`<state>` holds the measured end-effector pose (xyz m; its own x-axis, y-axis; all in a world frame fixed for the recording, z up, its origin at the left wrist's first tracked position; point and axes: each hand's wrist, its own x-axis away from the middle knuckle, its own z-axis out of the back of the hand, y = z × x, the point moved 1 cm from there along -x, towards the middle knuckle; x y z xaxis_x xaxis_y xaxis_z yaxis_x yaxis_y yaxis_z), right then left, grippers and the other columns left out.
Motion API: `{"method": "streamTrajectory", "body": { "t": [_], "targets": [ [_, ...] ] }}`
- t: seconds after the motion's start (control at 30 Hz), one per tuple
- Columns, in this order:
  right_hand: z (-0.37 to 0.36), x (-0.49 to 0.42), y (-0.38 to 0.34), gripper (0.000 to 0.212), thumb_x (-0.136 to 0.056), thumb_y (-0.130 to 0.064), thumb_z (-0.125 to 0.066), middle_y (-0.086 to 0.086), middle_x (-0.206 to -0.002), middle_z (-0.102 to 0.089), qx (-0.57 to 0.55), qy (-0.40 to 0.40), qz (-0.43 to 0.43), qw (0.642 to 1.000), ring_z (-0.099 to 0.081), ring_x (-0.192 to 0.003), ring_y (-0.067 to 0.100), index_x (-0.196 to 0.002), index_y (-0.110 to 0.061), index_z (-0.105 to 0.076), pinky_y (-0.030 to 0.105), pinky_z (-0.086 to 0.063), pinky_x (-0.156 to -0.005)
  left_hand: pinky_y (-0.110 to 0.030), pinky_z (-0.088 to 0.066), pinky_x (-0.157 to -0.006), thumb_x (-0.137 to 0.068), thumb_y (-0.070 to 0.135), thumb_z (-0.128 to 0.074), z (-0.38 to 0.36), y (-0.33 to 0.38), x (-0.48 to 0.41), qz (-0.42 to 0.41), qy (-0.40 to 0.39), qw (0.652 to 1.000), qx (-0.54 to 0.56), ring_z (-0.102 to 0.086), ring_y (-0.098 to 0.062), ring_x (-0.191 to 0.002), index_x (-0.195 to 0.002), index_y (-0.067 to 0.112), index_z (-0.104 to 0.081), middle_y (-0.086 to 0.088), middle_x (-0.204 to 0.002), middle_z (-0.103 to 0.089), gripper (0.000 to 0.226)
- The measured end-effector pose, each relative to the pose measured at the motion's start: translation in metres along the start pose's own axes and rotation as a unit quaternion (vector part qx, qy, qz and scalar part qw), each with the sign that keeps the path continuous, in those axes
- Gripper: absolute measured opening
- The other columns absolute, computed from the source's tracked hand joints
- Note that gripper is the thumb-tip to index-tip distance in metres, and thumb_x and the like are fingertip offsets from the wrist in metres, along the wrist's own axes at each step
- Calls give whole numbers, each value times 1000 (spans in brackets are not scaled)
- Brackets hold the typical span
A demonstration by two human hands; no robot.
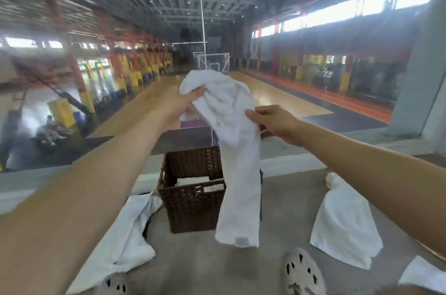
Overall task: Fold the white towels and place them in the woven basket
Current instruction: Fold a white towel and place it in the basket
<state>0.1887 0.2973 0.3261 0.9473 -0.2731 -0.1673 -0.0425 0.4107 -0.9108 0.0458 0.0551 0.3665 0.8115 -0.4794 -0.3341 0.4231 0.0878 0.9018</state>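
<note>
**Fingers (197, 92) clutch a towel (237, 198) over the basket (190, 208)**

Fingers and thumb of the left hand (181, 106) curl round the towel's bunched top. The right hand (275, 121) pinches its right edge a little lower. The rest hangs limp in front of the basket's right side.

A wooden court (277, 94) spreads far beyond. The concrete floor (284, 200) lies near. A left towel (128, 234) sprawls crumpled just beside the basket, and a right towel (345, 222) lies well apart from it. The brown basket stands upright between them with folded towels (193, 180) inside. A corner towel (424, 275) shows near right. Two shoes (301, 273) sit at the near edge.
</note>
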Motion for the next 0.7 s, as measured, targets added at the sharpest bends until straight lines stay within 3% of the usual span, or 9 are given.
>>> {"method": "streamTrajectory", "body": {
  "t": [0.1,0.2,0.27,0.37,0.47,0.53,0.63,0.7],
  "targets": [
    [0,7,-5,28,-106,-32,-67,9,-95,-77,37,23,1,999,-74,-81,22,-97,-7,-77,31,-67,-72,-30,-53,-64,-96,46,-77,37,22,14,-10,22,997,-75,-73,-13,-83,-98,41,-82,10,-92,-81,7],
    [2,-5,-1,32,-103,-32,-70,9,-83,-70,92,55,2,994,-68,-76,23,-89,-4,-75,42,-65,-82,-16,-54,-56,-97,31,-74,58,27,17,-27,64,985,-156,-72,3,-83,-102,40,-80,18,-93,-77,11],
    [-2,-12,-1,40,-102,-36,-70,10,-80,-65,133,59,12,989,-60,-73,22,-90,2,-72,40,-59,-75,-9,-47,-51,-101,27,-71,67,27,21,-31,59,977,-201,-65,16,-68,-91,41,-75,28,-80,-72,17],
    [-10,-20,-10,44,-102,-34,-68,5,-70,-50,216,77,56,972,-44,-69,20,-73,-1,-61,29,-35,-60,-23,-55,-63,-99,33,-74,84,14,21,-10,57,970,-236,-66,11,-65,-76,37,-77,29,-70,-72,23],
    [-12,-30,-10,39,-102,-33,-66,9,-75,-64,283,99,75,951,-52,-74,25,-75,-5,-72,32,-38,-61,-41,-64,-83,-85,38,-90,105,7,29,22,40,976,-213,-78,-14,-91,-80,40,-84,15,-86,-81,8],
    [-8,-37,-8,39,-102,-38,-64,12,-80,-71,285,122,79,947,-57,-76,26,-78,-9,-75,36,-44,-66,-38,-62,-82,-78,44,-95,117,6,35,35,8,971,-237,-77,-15,-94,-83,35,-85,15,-87,-82,14],
    [-8,-44,-5,42,-104,-43,-60,6,-76,-66,286,134,98,944,-58,-77,28,-75,-13,-67,41,-48,-70,-30,-52,-71,-77,60,-87,128,-2,42,60,-6,967,-248,-73,-15,-86,-84,24,-81,14,-75,-78,37],
    [-12,-47,-6,40,-104,-45,-57,3,-76,-64,284,137,118,942,-58,-78,28,-75,-18,-63,43,-49,-72,-30,-51,-73,-81,66,-78,132,-7,45,76,-5,968,-237,-72,-17,-89,-90,21,-79,7,-86,-77,45]
  ]
}}
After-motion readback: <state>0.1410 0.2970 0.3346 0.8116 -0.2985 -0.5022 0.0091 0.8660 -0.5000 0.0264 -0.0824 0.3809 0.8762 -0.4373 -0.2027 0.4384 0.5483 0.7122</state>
